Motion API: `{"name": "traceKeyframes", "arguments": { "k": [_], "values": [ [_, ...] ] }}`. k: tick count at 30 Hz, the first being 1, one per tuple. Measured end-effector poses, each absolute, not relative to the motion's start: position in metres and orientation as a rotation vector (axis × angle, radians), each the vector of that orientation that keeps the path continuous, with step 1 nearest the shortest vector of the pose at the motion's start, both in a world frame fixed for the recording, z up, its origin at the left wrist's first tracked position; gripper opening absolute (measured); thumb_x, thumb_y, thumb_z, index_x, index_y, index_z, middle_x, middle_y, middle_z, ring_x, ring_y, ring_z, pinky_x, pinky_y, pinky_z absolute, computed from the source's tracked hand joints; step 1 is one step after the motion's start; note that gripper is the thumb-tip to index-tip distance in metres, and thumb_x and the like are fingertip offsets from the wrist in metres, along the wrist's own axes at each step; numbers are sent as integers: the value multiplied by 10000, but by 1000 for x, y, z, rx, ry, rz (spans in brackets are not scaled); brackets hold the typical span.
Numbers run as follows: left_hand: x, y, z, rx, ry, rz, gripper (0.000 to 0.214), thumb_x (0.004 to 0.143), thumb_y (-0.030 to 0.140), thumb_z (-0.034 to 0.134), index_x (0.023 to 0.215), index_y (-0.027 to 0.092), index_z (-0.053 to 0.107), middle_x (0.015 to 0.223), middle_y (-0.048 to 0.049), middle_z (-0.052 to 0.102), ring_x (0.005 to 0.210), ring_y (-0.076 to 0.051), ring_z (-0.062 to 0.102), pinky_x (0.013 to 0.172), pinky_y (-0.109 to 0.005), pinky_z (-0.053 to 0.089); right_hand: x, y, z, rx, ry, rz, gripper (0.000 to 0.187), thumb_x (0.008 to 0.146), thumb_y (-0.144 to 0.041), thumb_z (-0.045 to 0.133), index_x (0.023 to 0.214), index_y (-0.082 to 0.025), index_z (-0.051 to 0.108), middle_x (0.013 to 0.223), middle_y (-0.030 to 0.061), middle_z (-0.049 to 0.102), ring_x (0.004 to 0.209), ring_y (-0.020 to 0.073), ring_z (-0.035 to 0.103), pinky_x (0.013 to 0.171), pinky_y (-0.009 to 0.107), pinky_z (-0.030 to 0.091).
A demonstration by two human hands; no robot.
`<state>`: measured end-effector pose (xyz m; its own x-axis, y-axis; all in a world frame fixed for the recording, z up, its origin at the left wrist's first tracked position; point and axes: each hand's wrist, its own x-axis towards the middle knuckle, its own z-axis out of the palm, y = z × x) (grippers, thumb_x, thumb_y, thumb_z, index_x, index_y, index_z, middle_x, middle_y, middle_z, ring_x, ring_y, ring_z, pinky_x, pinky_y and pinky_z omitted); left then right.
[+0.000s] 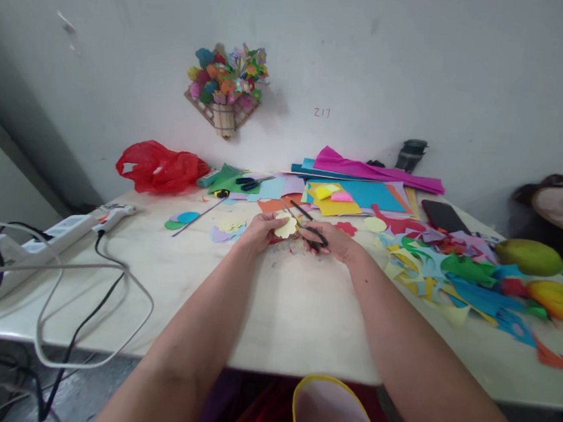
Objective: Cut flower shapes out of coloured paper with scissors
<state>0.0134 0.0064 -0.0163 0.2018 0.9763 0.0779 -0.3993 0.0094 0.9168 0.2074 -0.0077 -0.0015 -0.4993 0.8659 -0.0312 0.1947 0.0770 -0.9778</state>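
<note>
My left hand [261,229] is closed on a pale yellow paper flower [286,227] with a scalloped edge. Through the handles of black-handled scissors [317,239] go the fingers of my right hand [331,239]. The scissor blades point left toward the flower's right edge; whether they touch it is too small to tell. Tiny paper bits lie on the table under both hands. A red paper flower [346,228] sits just right of my right hand, near a pale yellow paper circle [374,225]. Pale yellow cut shapes [230,224] lie to the left of my left hand.
Coloured paper scraps [426,266] spread over the right side, by a phone [444,217] and a green mango-like fruit [529,256]. Paper sheets [368,196], other scissors [250,183] and a red plastic bag [160,168] are at the back. A power strip [60,233] with loose cables occupies the left.
</note>
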Motion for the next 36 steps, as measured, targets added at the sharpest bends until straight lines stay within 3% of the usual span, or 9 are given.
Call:
{"name": "traceKeyframes", "arguments": {
  "k": [7, 36],
  "values": [
    [14, 9, -19, 994, 780, 1271, 272, 526, 219, 864, 590, 115, 621, 609, -61, 660, 564, -144, 597, 606, -294, 490, 205, -8, -2, -1042, -1762, 1465, 263, 835, -395, 619, 748, -162, 530, 589, 20, 621, 413, 74, 504, 334, 176, 225],
    [16, 10, -19, 938, 797, 1337, 280, 500, 191, 851, 528, 123, 580, 536, -44, 617, 504, -126, 557, 544, -273, 453, 193, -14, 6, -1085, -1671, 1473, 226, 793, -253, 669, 645, -173, 519, 488, -29, 527, 384, 64, 449, 330, 167, 289]
  ]
}}
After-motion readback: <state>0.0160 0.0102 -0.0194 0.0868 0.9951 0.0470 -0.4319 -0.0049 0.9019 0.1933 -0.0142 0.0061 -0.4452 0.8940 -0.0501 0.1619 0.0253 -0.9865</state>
